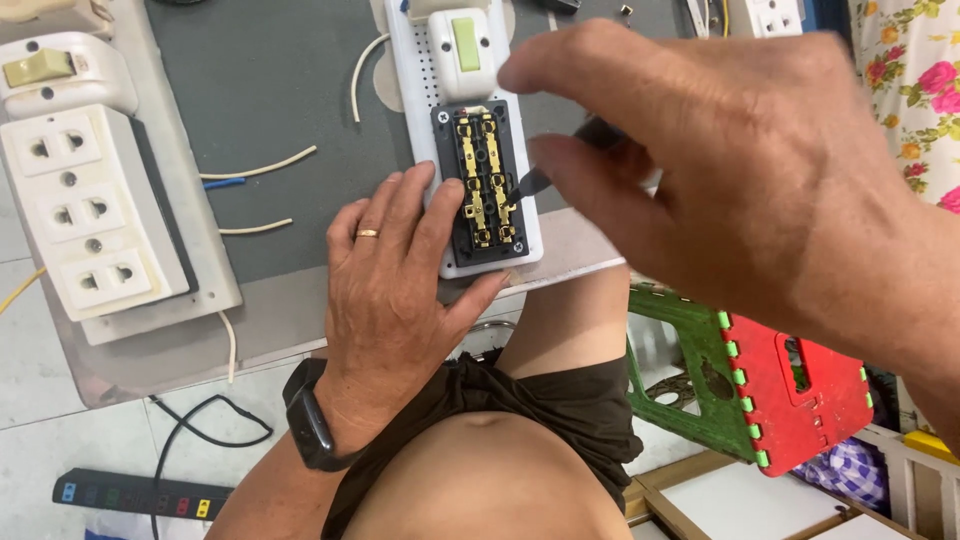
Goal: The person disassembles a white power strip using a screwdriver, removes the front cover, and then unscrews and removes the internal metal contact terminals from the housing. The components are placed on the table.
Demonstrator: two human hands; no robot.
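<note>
work board: grey board [270, 70] on my lap, runs far and left, holds everything I work on
triple socket: white three-outlet block [88, 210] at left on the board, with a single switch [45, 68] just far of it
stool: folded red and green plastic stool [790, 390] near right, on the floor, well apart from the board
right hand: my right hand [740, 170] comes in from the right above the board, fingers curled tight around a dark-handled tool [560, 160], thumb and forefinger pinching it
left hand: my left hand [400, 290] lies flat, fingers spread open, gripping nothing, pressing the left side of the white panel [420, 90]; ring on one finger, black watch [308, 420] on the wrist
open socket: black socket body [480, 185] with brass contacts exposed, centre of board, seated in the near end of the white panel, just near of a white switch with a green rocker [465, 45]
tool tip: touches the right brass strip in the socket
wires: loose white wires [260, 170] left of the panel
power strip: black strip [140, 493] on the floor, near left
</note>
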